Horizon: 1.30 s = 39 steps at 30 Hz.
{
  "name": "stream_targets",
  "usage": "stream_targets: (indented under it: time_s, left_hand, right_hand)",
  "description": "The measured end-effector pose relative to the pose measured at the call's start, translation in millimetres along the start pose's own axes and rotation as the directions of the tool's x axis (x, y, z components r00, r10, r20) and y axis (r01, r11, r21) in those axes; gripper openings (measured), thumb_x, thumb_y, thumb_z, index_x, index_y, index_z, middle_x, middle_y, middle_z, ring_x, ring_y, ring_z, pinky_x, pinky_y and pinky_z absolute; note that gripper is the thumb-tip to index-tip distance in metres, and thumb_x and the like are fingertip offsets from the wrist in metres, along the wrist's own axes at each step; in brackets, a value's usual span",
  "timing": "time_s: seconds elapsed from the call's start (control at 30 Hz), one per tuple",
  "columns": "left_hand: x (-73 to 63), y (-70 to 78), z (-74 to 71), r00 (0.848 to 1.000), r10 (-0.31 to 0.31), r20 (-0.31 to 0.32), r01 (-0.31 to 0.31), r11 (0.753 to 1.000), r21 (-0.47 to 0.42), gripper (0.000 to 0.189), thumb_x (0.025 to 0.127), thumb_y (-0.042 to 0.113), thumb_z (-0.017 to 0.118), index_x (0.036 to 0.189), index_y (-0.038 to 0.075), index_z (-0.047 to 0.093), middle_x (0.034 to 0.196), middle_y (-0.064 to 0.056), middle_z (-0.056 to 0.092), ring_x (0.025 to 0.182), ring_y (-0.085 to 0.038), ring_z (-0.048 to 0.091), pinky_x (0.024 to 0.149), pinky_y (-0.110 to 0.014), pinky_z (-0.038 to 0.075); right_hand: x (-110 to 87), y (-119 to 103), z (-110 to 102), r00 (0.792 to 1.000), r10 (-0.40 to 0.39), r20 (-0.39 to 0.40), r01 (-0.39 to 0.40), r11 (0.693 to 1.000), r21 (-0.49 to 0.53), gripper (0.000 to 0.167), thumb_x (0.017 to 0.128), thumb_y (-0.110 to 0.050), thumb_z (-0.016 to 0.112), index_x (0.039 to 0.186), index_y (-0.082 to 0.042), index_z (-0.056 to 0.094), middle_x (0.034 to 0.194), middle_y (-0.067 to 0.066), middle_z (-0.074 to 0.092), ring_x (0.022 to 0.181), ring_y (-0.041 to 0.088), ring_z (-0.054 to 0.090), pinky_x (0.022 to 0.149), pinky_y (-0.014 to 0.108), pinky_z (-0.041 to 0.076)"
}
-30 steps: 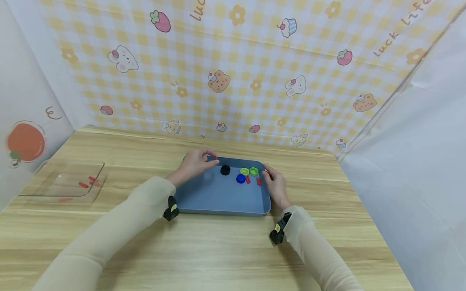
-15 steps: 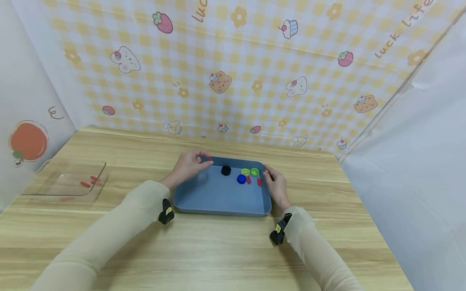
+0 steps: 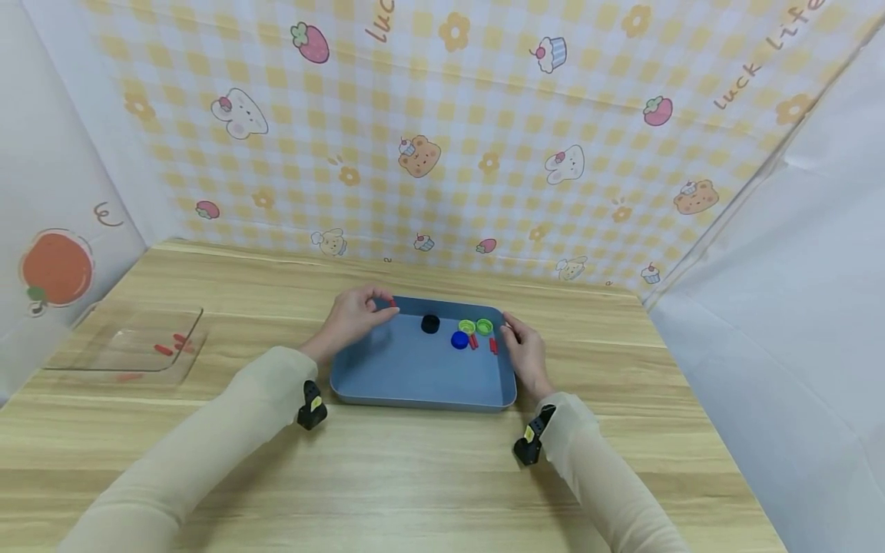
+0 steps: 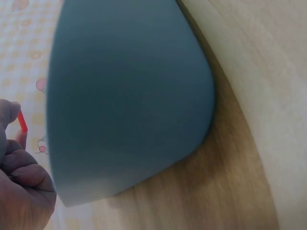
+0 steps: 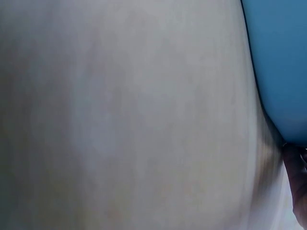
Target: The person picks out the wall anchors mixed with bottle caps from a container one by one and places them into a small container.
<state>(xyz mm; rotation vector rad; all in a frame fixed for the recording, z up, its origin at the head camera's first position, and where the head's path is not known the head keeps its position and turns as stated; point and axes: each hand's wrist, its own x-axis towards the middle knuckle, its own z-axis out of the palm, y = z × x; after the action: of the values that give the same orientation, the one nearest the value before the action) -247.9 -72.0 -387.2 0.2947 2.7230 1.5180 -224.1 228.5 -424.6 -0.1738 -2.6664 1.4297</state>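
My left hand (image 3: 351,316) pinches a small red stick (image 4: 22,121) between thumb and forefinger, above the far left corner of the blue-grey tray (image 3: 415,376). On the tray's right rim, my right hand (image 3: 527,355) grips with thumb and fingers; the right wrist view catches only part of that hand (image 5: 296,184) at the tray's edge. Inside the tray lie a black cap (image 3: 430,324), a blue cap (image 3: 459,340), a yellow-green cap (image 3: 466,327) and a green cap (image 3: 485,327). Short red sticks (image 3: 473,341) lie near these caps, more red pieces (image 3: 493,346) by the right wall.
A clear plastic container (image 3: 124,338) with several red sticks (image 3: 163,349) stands at the left of the wooden table (image 3: 415,476). Behind the table hangs a yellow checked cloth (image 3: 442,192). A white sheet (image 3: 774,307) covers the right side.
My left hand has moved left with the red stick, from over the tray's far side toward its far left corner. The right hand stays on the rim.
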Motion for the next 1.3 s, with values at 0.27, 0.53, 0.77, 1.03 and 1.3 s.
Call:
stream_targets:
  time_s: [0.27,0.53,0.77,1.03,1.3]
  left_hand:
    - [-3.0,-4.0,-4.1,0.999,-0.026,-0.024,0.026,1.0,-0.009,0.023,0.086,0.025,0.069,0.103,0.009,0.064,0.055,0.004,0.038,0.048,-0.011,0.035,0.045,-0.022,0.03]
    - [-7.8,-8.5,-14.3,0.996,-0.052,-0.071,0.051,0.999,-0.018,0.027,0.087,0.026,0.068,0.107,0.008,0.064,0.055,0.004,0.037,0.048,-0.012,0.036,0.045,-0.023,0.03]
    - [-13.0,-13.0,-27.1,0.993,-0.087,-0.079,0.08,0.993,-0.088,0.029,0.087,0.027,0.067,0.109,0.009,0.063,0.057,0.002,0.037,0.051,-0.012,0.037,0.047,-0.023,0.03]
    - [-17.0,-17.7,-36.3,0.992,-0.085,-0.092,0.076,0.992,-0.098,0.03,0.087,0.027,0.067,0.111,0.009,0.062,0.057,0.003,0.038,0.049,-0.009,0.037,0.045,-0.022,0.03]
    - [-21.7,-23.8,-41.3,0.985,-0.121,-0.123,0.111,0.99,-0.084,0.032,0.087,0.032,0.067,0.111,0.01,0.062,0.058,0.003,0.038,0.05,-0.01,0.038,0.048,-0.023,0.031]
  right_hand:
    - [-0.5,0,0,1.0,0.002,0.002,-0.002,1.0,-0.003,0.037,0.099,-0.015,0.048,0.136,-0.007,0.05,0.136,0.013,0.052,0.119,0.023,0.053,0.099,0.039,0.043]
    - [-0.9,0,0,1.0,-0.014,-0.006,0.014,1.0,-0.01,0.037,0.099,-0.014,0.049,0.135,-0.005,0.051,0.137,0.015,0.051,0.124,0.026,0.05,0.099,0.04,0.042]
    - [-0.8,-1,0,1.0,-0.015,-0.008,0.015,1.0,-0.014,0.037,0.098,-0.013,0.049,0.134,-0.005,0.051,0.136,0.015,0.051,0.123,0.027,0.051,0.099,0.041,0.042]
    - [0.0,-2,-1,1.0,-0.018,-0.017,0.017,1.0,-0.015,0.037,0.098,-0.012,0.05,0.134,-0.005,0.051,0.134,0.015,0.053,0.119,0.026,0.053,0.097,0.041,0.044]
    - [-1.1,-4,-1,1.0,-0.025,-0.016,0.025,0.999,-0.024,0.037,0.097,-0.012,0.051,0.133,-0.004,0.052,0.134,0.016,0.053,0.124,0.027,0.05,0.099,0.041,0.042]
